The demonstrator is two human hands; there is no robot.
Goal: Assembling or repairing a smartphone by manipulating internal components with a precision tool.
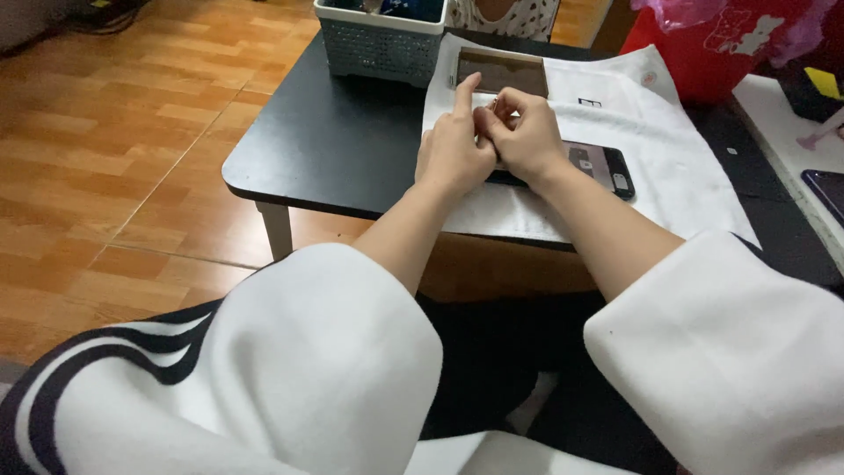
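Note:
Both hands meet over a white cloth [668, 149] on a low black table [334, 141]. My left hand [453, 145] has its index finger stretched forward and its other fingers curled. My right hand [523, 132] is curled against it, the fingertips pinching something too small to make out. Under the hands lies a dark phone [602, 165], its camera end sticking out to the right. A brown rectangular glass sheet [503, 70] lies on the cloth just beyond the fingers.
A grey perforated basket [380, 40] stands at the table's far edge. A red container [703, 53] with pink plastic sits at the far right, beside a white surface [791, 132] holding another dark device [828, 189]. Wooden floor [114, 132] lies to the left.

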